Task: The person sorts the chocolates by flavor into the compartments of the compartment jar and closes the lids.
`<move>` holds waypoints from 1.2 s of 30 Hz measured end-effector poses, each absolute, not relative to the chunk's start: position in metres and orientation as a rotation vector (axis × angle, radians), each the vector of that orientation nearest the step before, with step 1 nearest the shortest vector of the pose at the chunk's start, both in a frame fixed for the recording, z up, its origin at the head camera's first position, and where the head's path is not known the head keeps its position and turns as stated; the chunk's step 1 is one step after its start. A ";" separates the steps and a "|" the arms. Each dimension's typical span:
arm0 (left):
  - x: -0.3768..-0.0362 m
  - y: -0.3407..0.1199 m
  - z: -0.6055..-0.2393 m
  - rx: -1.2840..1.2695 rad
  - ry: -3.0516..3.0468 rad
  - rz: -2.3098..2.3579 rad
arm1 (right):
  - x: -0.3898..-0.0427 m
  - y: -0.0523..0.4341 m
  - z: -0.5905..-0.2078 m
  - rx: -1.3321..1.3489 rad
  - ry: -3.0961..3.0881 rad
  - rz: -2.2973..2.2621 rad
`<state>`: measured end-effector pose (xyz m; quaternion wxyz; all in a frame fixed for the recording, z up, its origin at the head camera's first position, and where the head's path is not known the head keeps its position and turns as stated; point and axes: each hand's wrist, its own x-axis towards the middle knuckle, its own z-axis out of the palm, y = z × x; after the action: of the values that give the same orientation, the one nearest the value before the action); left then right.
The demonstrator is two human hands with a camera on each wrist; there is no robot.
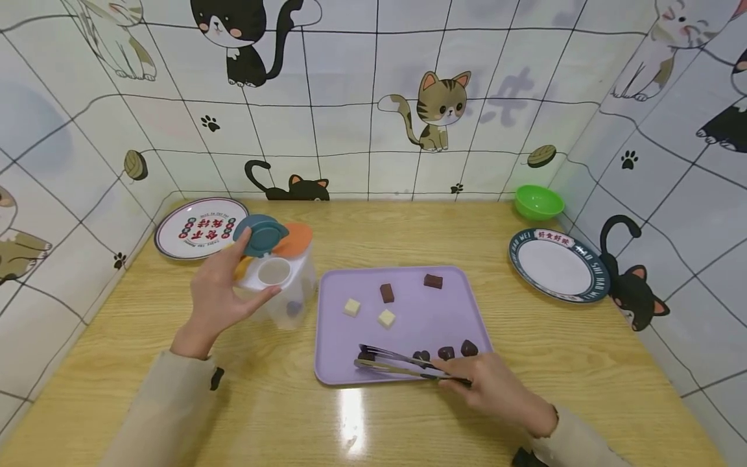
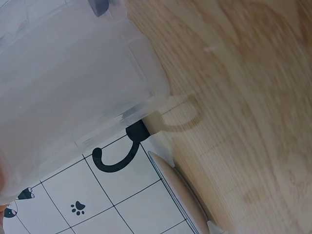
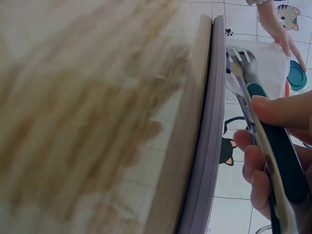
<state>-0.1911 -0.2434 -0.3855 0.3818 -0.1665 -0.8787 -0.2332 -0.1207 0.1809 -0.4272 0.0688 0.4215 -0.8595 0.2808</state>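
Observation:
My left hand (image 1: 218,288) is at a translucent container (image 1: 294,298) with several coloured lids. Its index finger touches the raised teal lid (image 1: 262,235), and the thumb stretches across the container's front by a round opening. In my right hand (image 1: 496,389) I grip tongs (image 1: 403,370) with fork-like tips, low over the purple tray (image 1: 408,331). A dark chocolate piece (image 1: 366,356) lies between the tips; whether they squeeze it I cannot tell. More dark chocolates (image 1: 469,348) sit near the tray's front edge, with brown pieces (image 1: 387,293) and white cubes (image 1: 386,318) farther back.
A white plate with red lettering (image 1: 201,243) stands behind the container. At the right are a blue-rimmed plate (image 1: 557,266) and a green bowl (image 1: 539,202). Walls covered with a cat-print sheet (image 1: 344,123) border the wooden table (image 1: 280,415) at the back and sides.

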 end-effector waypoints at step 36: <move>-0.190 -0.244 -0.386 -0.424 -2.220 -0.584 | -0.168 0.146 -0.376 1.185 -2.324 0.702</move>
<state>-0.1902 -0.2438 -0.3855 0.3926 -0.1668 -0.8747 -0.2300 -0.1682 0.1461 -0.3761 0.2184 0.4280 -0.8395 0.2537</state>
